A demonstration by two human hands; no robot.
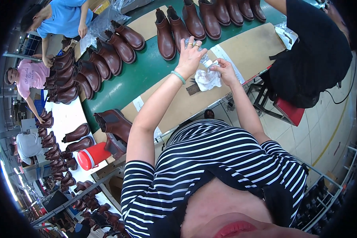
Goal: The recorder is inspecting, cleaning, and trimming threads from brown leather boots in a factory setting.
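My left hand, with rings and a green bangle at the wrist, is wrapped round a small clear plastic bottle. The bottle tilts down so that its white neck meets a crumpled white cloth. My right hand pinches the cloth's upper edge and keeps it against the bottle's mouth. Beneath the cloth, a small dark brown patch lies on the brown cardboard along the table's near side. Just beyond my left hand stands a brown ankle boot, partly hidden by my fingers.
More brown boots line the green table. At the left are a red container and several boots. One person in blue and one in pink work there. A dark-clothed person sits at right.
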